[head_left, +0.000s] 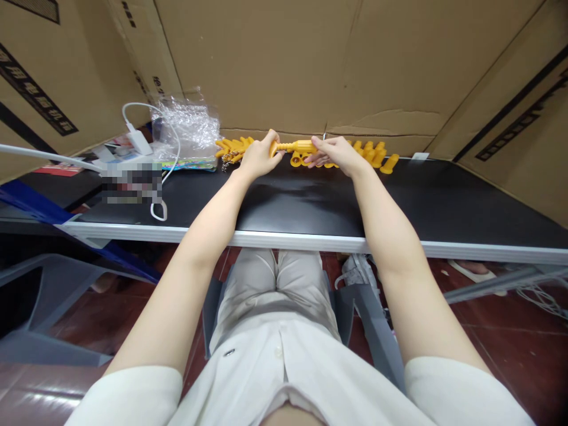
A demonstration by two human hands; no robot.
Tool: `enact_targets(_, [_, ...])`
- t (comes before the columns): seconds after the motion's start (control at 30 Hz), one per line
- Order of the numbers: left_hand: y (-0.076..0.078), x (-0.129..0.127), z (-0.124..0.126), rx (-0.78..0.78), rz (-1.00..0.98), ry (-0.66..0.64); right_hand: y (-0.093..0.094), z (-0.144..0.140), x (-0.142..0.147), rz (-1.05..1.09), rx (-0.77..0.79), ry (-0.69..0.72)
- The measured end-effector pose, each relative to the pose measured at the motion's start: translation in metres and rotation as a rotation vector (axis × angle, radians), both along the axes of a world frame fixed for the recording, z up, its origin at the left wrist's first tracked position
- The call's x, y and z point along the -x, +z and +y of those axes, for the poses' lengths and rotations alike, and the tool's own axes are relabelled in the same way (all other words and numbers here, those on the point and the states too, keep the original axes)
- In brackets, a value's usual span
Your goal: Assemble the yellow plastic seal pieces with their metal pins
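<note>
From the head camera I see both hands meeting at the upper middle of the frame, over the far edge of the black counter [310,207]. My left hand [257,157] is curled narrow around the left end of a yellow plastic toy piece [296,147], fingers wrapped over its tip. My right hand [335,154] pinches the right end of the same piece, fingers bent close together, thumb underneath. The piece lies level between the two hands, just above the counter.

Behind the hands, yellow parts sit in two heaps against the cardboard wall [284,59]: one heap [233,149] left of the left hand, one heap [375,155] right of the right hand. The pieces overlap too much for me to count each; a single one [389,164] stands apart at the right end.

In the upper left of the frame I count one clear plastic bag [186,127] and one white charger [138,141] with its cable.
</note>
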State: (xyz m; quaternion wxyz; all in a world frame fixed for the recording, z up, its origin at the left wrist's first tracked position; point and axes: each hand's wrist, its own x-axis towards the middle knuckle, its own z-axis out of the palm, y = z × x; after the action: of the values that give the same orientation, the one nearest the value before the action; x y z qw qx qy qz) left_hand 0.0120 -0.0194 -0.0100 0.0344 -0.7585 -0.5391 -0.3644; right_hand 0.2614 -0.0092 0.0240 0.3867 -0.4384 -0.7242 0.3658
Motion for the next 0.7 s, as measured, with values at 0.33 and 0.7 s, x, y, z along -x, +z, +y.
enact_targets(0.33, [-0.003,0.001,0.004,-0.010,-0.004,-0.010,-0.007,0.003,0.008,0.031,0.036,-0.015])
enact_targets(0.7, [0.000,0.001,0.001,0.002,0.004,0.017,-0.007,0.012,0.003,0.013,0.113,0.004])
